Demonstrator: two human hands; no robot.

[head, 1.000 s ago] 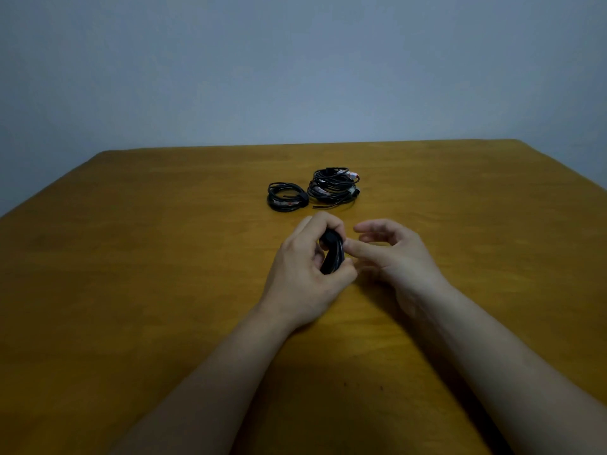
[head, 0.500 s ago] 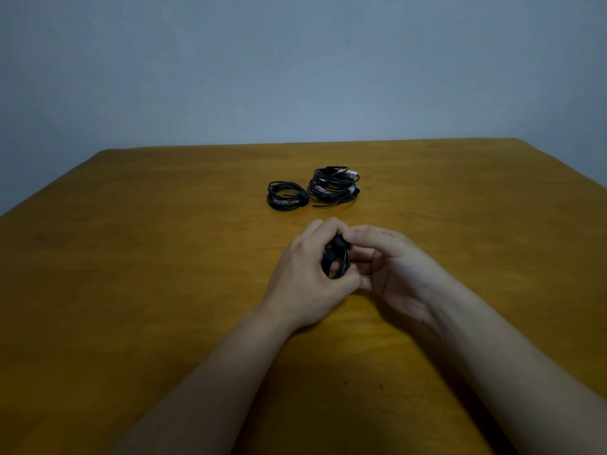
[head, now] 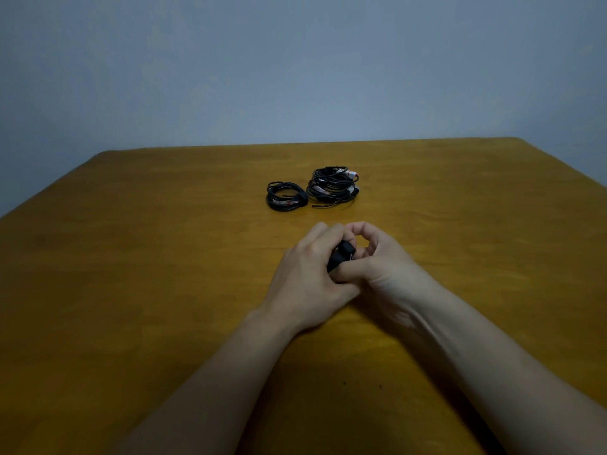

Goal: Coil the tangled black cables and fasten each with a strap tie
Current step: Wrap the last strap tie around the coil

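Note:
Both hands meet over the middle of the wooden table (head: 131, 290), just above its top. My left hand (head: 308, 284) grips a small black coiled cable (head: 341, 256), most of it hidden by fingers. My right hand (head: 377, 261) curls its fingers and thumb round the same coil from the right. Whether a strap tie is on it cannot be told. Farther back lie two more black cable bundles: a small flat coil (head: 285, 196) on the left and a larger, looser bundle (head: 332, 187) with white and red ends on the right.
The table's far edge runs below a plain grey-blue wall (head: 295, 77). Both forearms reach in from the bottom of the view. Bare wood lies to the left and right of the hands.
My right hand, open beside the coil a second ago, has closed in and now wraps round it against my left hand. The two bundles behind have not moved.

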